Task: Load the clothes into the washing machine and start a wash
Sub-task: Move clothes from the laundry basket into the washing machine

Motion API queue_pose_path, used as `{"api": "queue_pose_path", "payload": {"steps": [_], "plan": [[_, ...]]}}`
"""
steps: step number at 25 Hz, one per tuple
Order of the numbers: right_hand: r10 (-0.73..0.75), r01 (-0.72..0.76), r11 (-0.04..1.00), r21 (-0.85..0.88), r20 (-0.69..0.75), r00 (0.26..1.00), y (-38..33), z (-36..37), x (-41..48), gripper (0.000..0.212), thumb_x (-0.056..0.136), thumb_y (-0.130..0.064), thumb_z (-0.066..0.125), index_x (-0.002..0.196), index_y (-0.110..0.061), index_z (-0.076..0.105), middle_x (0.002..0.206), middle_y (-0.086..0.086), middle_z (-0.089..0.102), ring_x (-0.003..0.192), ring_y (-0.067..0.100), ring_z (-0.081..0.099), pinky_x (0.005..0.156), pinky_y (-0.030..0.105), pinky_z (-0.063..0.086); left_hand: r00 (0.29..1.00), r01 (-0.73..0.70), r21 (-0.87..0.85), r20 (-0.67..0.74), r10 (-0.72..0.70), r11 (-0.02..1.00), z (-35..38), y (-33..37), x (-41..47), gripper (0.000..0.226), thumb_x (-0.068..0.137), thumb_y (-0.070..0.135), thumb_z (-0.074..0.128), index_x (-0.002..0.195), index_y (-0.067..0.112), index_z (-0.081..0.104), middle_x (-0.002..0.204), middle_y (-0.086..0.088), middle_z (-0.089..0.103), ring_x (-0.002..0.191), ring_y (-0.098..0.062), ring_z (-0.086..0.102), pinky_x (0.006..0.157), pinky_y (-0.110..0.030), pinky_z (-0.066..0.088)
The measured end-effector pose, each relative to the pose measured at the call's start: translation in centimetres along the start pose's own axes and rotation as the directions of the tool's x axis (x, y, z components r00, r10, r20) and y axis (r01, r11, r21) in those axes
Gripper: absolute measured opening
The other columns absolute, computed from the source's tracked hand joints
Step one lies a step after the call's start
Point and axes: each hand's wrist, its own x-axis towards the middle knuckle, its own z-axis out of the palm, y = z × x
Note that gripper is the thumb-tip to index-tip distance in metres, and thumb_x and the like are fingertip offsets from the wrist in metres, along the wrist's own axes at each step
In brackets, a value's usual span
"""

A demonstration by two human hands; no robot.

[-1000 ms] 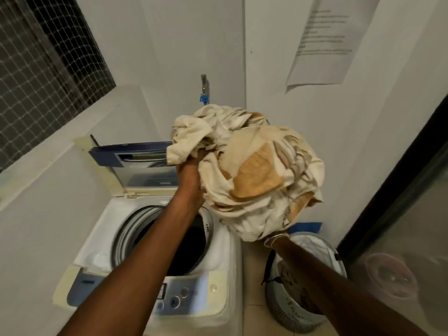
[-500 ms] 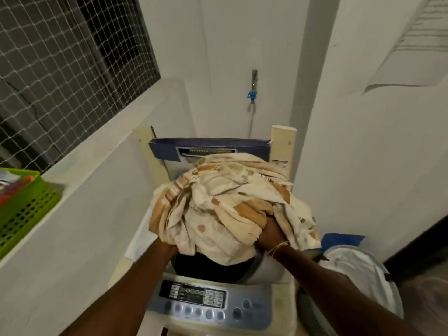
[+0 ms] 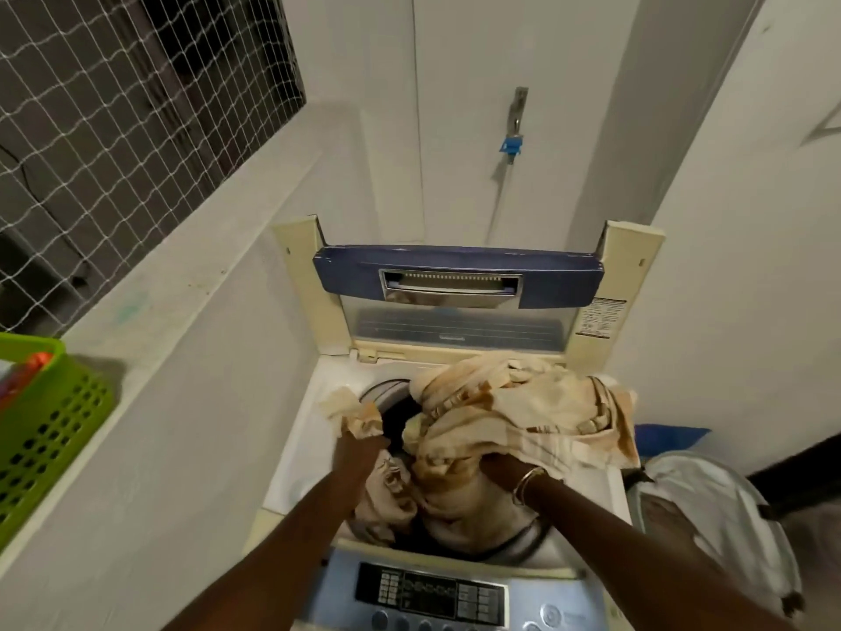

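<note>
Here the cream-and-tan clothes [image 3: 514, 416] lie bunched across the mouth of the washing machine [image 3: 298, 448], part sunk in the drum and part draped over its right rim. The left hand [image 3: 359, 448] grips a fold at the left rim with its fingers curled in. The right hand [image 3: 498, 469] is under the cloth, its fingers hidden. The overhang probably needs feeding down and inward, off the rim, before the raised lid [image 3: 455, 271] can close.

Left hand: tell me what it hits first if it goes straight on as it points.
The left hand, gripping a fold of the beige cloth, points forward over the drum opening. Straight on, it would likely first meet the opening's far rim, then the raised lid; depth is unclear.
</note>
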Motion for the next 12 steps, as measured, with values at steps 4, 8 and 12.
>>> {"api": "queue_pose_path", "payload": {"steps": [4,8,12], "plan": [[0.038,-0.045,0.976,0.214,0.036,0.999,-2.3,1.4,1.8,0.053,0.103,-0.03,0.027,0.149,-0.003,0.028,0.156,0.018,0.026,0.145,0.027,0.026,0.117,0.03,0.014,0.969,-0.212,0.247,0.175,0.171,0.946,0.8,0.7,0.4,0.061,0.067,0.018,0.084,0.12,0.017,0.053,0.105,-0.001,0.059,0.106,-0.022,0.059,0.085,-0.032,0.047],[0.093,-0.166,0.948,0.273,0.262,0.961,-3.3,2.5,2.6,0.045,0.102,-0.022,0.041,0.147,-0.016,0.039,0.156,0.008,0.031,0.142,0.025,0.029,0.115,0.029,0.016,0.884,-0.328,0.357,0.443,0.151,0.875,1.2,-0.5,1.8,0.059,0.066,0.033,0.083,0.118,0.024,0.055,0.117,0.001,0.062,0.118,-0.025,0.059,0.096,-0.03,0.047],[0.018,-0.112,0.971,0.21,0.405,0.914,-5.1,2.9,1.9,0.049,0.101,-0.021,0.044,0.149,-0.013,0.034,0.155,0.013,0.032,0.14,0.031,0.032,0.115,0.036,0.02,0.893,-0.449,0.538,0.287,0.345,0.714,1.7,0.3,1.6,0.053,0.081,0.033,0.074,0.13,0.018,0.059,0.126,0.002,0.061,0.117,-0.019,0.058,0.094,-0.025,0.045]]}}
